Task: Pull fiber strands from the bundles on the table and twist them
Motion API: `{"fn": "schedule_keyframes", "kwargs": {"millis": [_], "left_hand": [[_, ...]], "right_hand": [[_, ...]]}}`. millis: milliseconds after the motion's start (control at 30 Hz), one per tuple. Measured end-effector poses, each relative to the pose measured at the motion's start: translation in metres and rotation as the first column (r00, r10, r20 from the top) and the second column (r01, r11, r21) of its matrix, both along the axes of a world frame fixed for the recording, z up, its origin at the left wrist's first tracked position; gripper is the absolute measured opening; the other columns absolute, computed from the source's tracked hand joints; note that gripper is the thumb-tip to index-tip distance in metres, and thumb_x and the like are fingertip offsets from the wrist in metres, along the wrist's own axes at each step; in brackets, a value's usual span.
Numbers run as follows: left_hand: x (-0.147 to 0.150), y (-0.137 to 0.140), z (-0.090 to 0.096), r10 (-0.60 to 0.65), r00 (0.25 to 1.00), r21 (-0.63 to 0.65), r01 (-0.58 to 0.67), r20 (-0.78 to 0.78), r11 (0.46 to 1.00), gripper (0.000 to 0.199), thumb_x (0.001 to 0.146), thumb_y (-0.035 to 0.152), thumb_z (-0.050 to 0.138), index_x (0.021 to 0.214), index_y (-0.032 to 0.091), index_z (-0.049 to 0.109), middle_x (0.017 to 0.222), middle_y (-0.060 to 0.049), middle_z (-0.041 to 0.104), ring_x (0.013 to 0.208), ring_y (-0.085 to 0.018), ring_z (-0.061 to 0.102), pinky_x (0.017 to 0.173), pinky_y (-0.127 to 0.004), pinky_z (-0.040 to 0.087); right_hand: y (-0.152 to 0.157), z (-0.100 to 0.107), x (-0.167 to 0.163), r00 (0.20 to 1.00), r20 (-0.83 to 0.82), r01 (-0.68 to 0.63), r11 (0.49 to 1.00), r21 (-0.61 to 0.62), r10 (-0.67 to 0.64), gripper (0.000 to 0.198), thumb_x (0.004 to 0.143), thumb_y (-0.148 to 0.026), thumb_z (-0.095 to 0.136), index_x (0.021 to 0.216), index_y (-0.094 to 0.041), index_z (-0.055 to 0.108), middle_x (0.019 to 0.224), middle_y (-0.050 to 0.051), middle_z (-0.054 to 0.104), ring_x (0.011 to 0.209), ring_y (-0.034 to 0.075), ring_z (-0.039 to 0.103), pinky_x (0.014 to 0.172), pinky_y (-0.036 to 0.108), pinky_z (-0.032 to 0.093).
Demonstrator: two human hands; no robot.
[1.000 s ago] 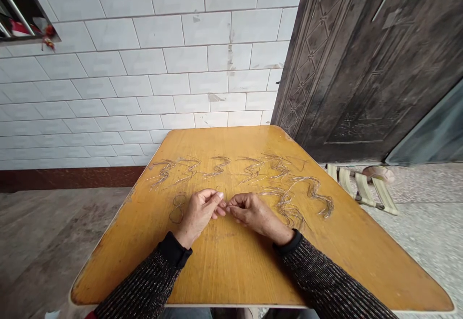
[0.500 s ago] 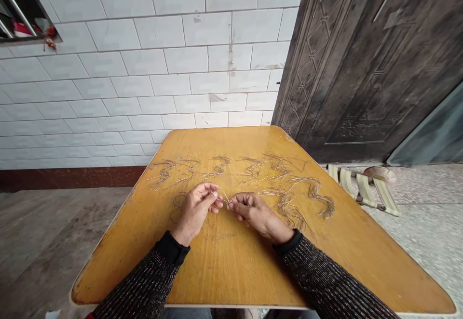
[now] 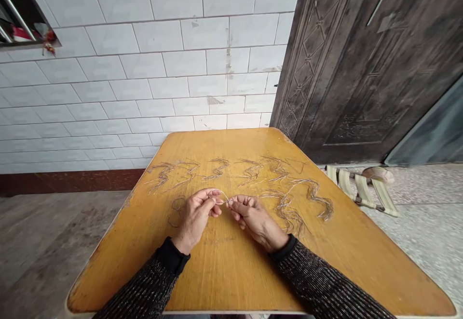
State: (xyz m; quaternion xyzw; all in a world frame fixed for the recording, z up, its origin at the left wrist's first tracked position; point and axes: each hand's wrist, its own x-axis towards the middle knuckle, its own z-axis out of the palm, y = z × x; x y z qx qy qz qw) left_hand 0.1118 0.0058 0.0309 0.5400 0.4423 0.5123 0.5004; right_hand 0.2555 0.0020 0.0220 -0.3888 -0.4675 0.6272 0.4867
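Between my two hands a thin wire bows upward in a small arc over the table. My left hand pinches one part of it with thumb and fingers. The fingertips of my right hand are closed on the other part, close to the left. Beside my left hand lies a looped piece of wire. Just past my right hand is a loose bundle of wavy wires, and a further wavy bundle lies to its right.
Several more bent wire bundles lie in a row across the wooden table. Behind stand a white tiled wall and a dark carved door. A low strapped seat is on the floor at right.
My hands have come slightly closer together, and the wire arc between them is a little smaller. The camera view has shifted slightly. The bundles lie as before.
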Motion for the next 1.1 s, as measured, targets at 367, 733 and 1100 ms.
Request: {"fn": "schedule_keyframes", "kwargs": {"millis": [367, 733, 1100], "left_hand": [[0.007, -0.005, -0.004, 0.006, 0.988, 0.086, 0.007, -0.155, 0.996, 0.036, 0.068, 0.014, 0.042, 0.099, 0.015, 0.061, 0.072, 0.0, 0.057, 0.05, -0.008, 0.051, 0.053, -0.022, 0.04], [0.01, -0.005, 0.0, -0.072, 0.997, -0.023, 0.071, -0.017, 0.997, 0.033, 0.073, 0.019, 0.047, 0.103, 0.015, 0.061, 0.074, -0.001, 0.054, 0.056, -0.008, 0.05, 0.054, -0.021, 0.04], [0.005, 0.004, -0.003, -0.064, 0.997, -0.019, 0.064, 0.035, 0.998, 0.026, 0.073, 0.035, 0.06, 0.085, 0.012, 0.062, 0.08, -0.005, 0.058, 0.062, -0.009, 0.049, 0.049, -0.019, 0.038]], "right_hand": [[0.0, -0.003, -0.006, 0.998, 0.009, 0.064, 0.998, 0.018, -0.064, 0.027, 0.065, -0.039, 0.057, 0.056, -0.016, 0.047, 0.04, -0.007, 0.041, 0.03, 0.003, 0.027, 0.03, 0.017, 0.02], [0.003, -0.005, -0.004, 0.996, -0.007, 0.086, 0.995, 0.053, -0.086, 0.032, 0.067, -0.042, 0.06, 0.055, -0.016, 0.047, 0.042, -0.006, 0.041, 0.032, 0.003, 0.028, 0.031, 0.017, 0.021], [-0.001, 0.005, 0.003, 0.994, -0.079, -0.069, 0.998, 0.003, 0.069, 0.035, 0.072, -0.048, 0.059, 0.068, -0.014, 0.053, 0.055, -0.004, 0.052, 0.039, 0.003, 0.039, 0.035, 0.015, 0.03]]}}
